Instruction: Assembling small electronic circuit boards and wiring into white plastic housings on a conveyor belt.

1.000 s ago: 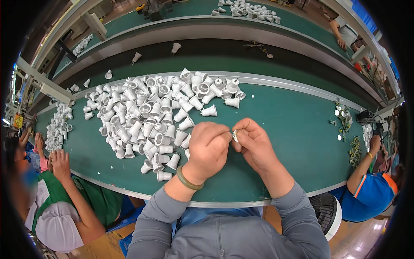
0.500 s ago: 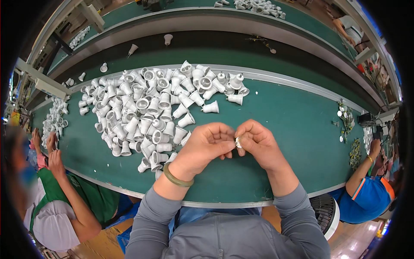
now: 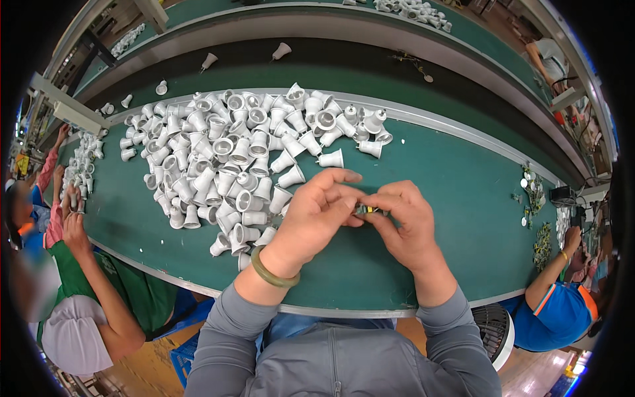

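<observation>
My left hand (image 3: 314,218), with a jade-coloured bangle (image 3: 272,268) at its wrist, meets my right hand (image 3: 407,225) over the green work surface. Between their fingertips is a small circuit board (image 3: 368,210) with a yellow part and dark bits on it. Both hands are closed in a pinch at the board; the fingers cover most of it. Just left of my left hand spreads a large heap of white cup-shaped lamp housings (image 3: 225,149), lying at all angles, some with metal pins showing.
Small boards with wire leads (image 3: 532,192) lie at the right, with a tangled greenish bunch (image 3: 542,246) nearer me. A metal rail (image 3: 450,129) runs behind the surface. Co-workers sit at both sides, one in a blue sleeve (image 3: 562,311). A fan (image 3: 495,331) stands by my right elbow.
The piece between my fingertips showed white before; now its yellow and dark parts show. My right hand's fingers have spread along it. The whole view has shifted slightly.
</observation>
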Tool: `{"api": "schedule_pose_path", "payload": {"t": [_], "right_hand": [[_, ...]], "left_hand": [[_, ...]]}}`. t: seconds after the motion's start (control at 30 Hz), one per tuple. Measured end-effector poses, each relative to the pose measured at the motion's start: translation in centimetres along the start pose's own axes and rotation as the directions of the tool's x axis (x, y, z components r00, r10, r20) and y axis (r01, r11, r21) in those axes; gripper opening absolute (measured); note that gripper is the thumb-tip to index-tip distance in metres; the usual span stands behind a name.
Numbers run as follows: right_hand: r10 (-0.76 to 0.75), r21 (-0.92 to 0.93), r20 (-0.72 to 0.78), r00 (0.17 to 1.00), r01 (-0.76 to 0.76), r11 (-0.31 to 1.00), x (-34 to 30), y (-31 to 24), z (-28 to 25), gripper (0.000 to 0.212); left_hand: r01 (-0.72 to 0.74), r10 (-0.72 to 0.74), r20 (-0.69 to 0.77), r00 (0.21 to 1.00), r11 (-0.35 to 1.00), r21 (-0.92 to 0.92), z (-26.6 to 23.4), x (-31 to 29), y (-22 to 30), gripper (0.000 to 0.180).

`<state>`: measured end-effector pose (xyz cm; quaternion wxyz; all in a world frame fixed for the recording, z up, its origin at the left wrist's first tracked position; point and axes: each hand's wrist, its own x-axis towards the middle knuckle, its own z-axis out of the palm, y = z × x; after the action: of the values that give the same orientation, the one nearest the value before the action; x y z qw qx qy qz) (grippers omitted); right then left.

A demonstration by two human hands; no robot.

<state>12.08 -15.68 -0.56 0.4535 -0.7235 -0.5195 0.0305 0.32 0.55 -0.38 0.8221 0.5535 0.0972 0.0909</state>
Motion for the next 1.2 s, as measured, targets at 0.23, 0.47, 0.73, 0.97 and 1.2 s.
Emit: {"api": "schedule_pose_path", "payload": {"t": [0.23,0.47,0.73,0.97,1.2], "right_hand": [[0.034,0.003,-0.120,0.992,-0.034,0.999,0.0,-0.3,0.0,0.029],[-0.009,-0.044,-0.027,1.000,0.007,0.999,0.1,-0.3,-0.2,0.025],[-0.022,-0.041,-0.165,0.986,0.015,0.999,0.1,-0.1,0.6,0.027],[-0.182,-0.110,-0.191,0.965,0.163,0.981,0.5,-0.4,-0.2,0.028],[-0.182,-0.218,-0.240,0.954,0.130,0.967,0.8,-0.3,-1.4,0.030]], "left_hand": [[0.238,-0.236,-0.051,0.970,0.971,0.032,-0.1,0.3,-0.1,0.012],[0.146,-0.143,-0.032,0.989,0.981,0.127,0.1,0.2,-1.1,0.016],[0.204,-0.203,-0.102,0.974,0.979,-0.004,0.8,0.1,-0.7,0.021],[-0.099,0.092,-0.307,0.947,0.995,-0.007,-0.1,0.1,-0.7,0.024],[-0.309,0.436,-0.314,0.843,0.872,0.380,-1.4,1.0,0.0,0.013]]}}
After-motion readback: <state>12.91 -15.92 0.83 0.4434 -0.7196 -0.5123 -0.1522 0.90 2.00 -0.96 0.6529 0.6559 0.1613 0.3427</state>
